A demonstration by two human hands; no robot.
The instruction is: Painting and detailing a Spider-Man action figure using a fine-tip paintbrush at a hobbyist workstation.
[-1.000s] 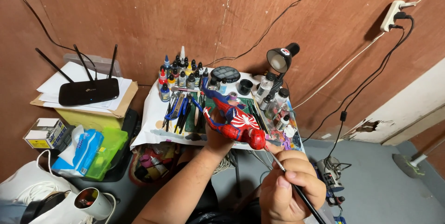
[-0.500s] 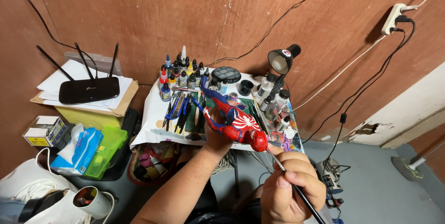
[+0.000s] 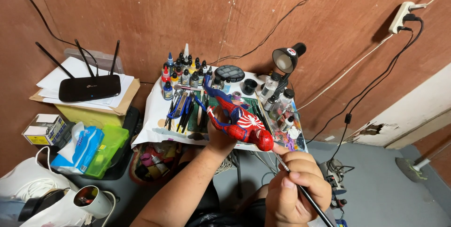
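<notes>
**Figure painting: brush at the head**

Left hand [image 3: 221, 133] grips the red-and-blue action figure [image 3: 237, 119] over the small work table [image 3: 150, 128]. Right hand [image 3: 298, 192], fingers closed around the paintbrush [image 3: 282, 165], sets its tip at the figure's head. Judgement: detail painting under way; the next stroke calls for a steady hold.

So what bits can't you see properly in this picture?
- Head view: the brush tip, too thin to tell if it touches the red and blue figure.
- The brush's far end, cut off by the bottom edge.
- Left hand fingers, hidden behind the figure.
- Paint bottles: colours too small to sort.
</notes>
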